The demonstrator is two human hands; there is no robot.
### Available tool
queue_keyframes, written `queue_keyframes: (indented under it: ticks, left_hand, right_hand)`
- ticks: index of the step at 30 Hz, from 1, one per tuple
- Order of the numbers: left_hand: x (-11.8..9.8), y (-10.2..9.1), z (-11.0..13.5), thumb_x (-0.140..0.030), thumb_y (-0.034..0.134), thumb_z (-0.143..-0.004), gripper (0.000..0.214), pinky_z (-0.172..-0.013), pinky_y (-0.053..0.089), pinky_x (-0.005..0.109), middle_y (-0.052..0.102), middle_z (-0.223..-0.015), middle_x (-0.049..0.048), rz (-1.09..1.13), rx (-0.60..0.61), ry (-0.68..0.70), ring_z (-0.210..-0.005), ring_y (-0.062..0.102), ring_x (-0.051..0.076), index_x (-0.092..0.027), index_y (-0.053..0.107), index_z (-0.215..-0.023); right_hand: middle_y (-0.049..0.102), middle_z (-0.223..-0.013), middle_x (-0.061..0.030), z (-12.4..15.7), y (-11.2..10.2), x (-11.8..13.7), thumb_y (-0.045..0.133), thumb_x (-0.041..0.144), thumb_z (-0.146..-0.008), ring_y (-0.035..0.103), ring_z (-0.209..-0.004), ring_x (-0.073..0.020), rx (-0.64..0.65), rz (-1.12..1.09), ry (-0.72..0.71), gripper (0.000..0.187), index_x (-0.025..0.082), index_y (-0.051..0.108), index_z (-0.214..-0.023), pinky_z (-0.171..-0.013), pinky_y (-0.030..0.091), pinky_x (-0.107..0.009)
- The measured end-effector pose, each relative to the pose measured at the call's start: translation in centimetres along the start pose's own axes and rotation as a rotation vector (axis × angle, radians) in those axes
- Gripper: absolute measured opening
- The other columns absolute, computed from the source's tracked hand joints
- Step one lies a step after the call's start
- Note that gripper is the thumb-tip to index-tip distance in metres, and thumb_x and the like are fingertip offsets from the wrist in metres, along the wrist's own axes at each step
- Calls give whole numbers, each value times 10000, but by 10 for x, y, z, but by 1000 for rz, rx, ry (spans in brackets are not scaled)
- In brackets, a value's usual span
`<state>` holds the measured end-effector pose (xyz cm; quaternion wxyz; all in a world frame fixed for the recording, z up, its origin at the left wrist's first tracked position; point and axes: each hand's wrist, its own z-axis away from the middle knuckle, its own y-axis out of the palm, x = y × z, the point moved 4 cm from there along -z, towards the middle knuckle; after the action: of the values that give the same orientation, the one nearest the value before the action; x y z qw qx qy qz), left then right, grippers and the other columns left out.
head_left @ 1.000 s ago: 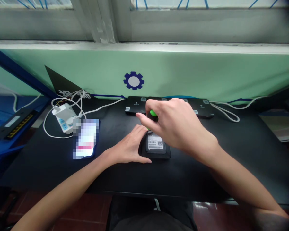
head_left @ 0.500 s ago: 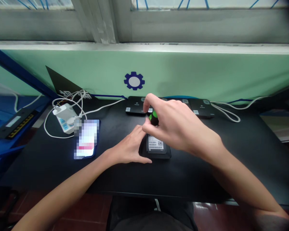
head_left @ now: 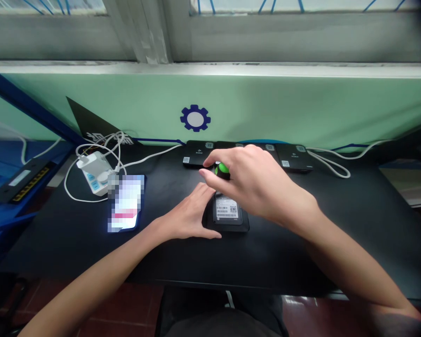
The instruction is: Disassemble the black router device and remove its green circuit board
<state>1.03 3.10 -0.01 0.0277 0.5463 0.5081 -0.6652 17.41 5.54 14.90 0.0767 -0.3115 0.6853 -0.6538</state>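
Note:
My right hand [head_left: 256, 185] is shut around a small screwdriver with a round green and black handle [head_left: 222, 170], and its shaft is hidden behind my fingers. Just below lies a flat black drive with a white barcode label [head_left: 226, 209], sitting in a black case or pad [head_left: 228, 226]. My left hand [head_left: 185, 215] steadies the drive from the left, with fingers on its upper left side and thumb near its front corner.
On the black table [head_left: 284, 252] lie a lit phone with a pixelated screen [head_left: 126, 203], a white power strip [head_left: 96, 173] with tangled white cables, and several flat black devices [head_left: 293, 157] along the green wall [head_left: 294, 107].
My right fingers have shifted on the handle, which turned and sits a little lower than half a second ago. The drive and my left hand stay nearly still.

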Motion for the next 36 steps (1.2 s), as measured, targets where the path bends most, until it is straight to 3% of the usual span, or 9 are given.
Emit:
queue_keyframes:
  ticks: [5,11,14,17,20,23,25,31,36]
  left_hand:
    - [2,1,0,-590,1042,-805,1335,-1299,463,780,483,-1776,188,-7,-5,7,-1584,516,504,-339,239,-1841]
    - [3,2,0,-635,1026,-819,1376,-1277,494,768,382,-1844,206,-30,-11,38,-1572,517,515,-341,181,-1865]
    - [4,3,1,-652,1014,-829,1391,-1274,498,770,337,-1874,204,-31,-14,47,-1590,498,525,-350,150,-1875]
    - [3,3,0,-643,1025,-816,1402,-1288,493,751,354,-1869,196,-16,-17,40,-1609,487,517,-348,151,-1873]
    - [2,2,0,-622,1040,-803,1332,-1338,434,760,438,-1818,194,-8,-14,21,-1626,482,511,-326,255,-1838]
    - [0,1,-1,-607,1037,-812,1256,-1369,387,775,457,-1805,197,-3,-13,26,-1670,442,512,-309,320,-1800]
    - [-1,0,-1,-600,1035,-820,1260,-1372,389,773,420,-1834,199,2,-11,39,-1702,403,511,-308,304,-1804]
    - [0,1,0,-599,1038,-813,1252,-1349,404,800,463,-1803,202,14,-15,26,-1655,463,523,-313,322,-1800]
    - [1,1,0,-622,1031,-814,1287,-1341,419,780,482,-1789,202,18,-10,14,-1610,508,510,-311,286,-1817]
  right_hand:
    - [828,-966,-40,3,-3,0,589,341,-1112,731,-886,-262,-7,-11,-3,307,223,817,-1281,-795,404,-387]
    - [737,-845,7,2,-8,0,652,286,-997,557,-708,-199,-7,-31,23,413,208,675,-1401,-710,351,-360]
    - [712,-820,14,1,-9,0,649,290,-978,502,-682,-186,15,-35,24,338,223,686,-1307,-682,325,-354]
    - [678,-752,17,-1,-8,-1,654,309,-982,470,-654,-178,25,-21,37,137,234,712,-1081,-682,315,-354]
    - [684,-730,-1,-2,-6,-2,612,397,-1076,491,-648,-182,9,3,51,237,236,708,-931,-687,310,-356]
    - [701,-739,-20,-2,-5,-2,571,562,-1149,543,-674,-204,-22,27,52,433,236,734,-915,-698,320,-362]
    - [707,-743,-22,-2,-4,-3,584,601,-1147,571,-689,-216,-24,35,49,457,239,745,-919,-699,326,-362]
    - [714,-748,-30,-2,-3,-2,586,518,-1140,595,-678,-219,-8,47,49,379,240,728,-925,-679,313,-358]
    - [741,-835,-15,0,-4,-2,610,321,-1059,582,-717,-202,-17,-15,21,127,239,699,-1021,-706,339,-352]
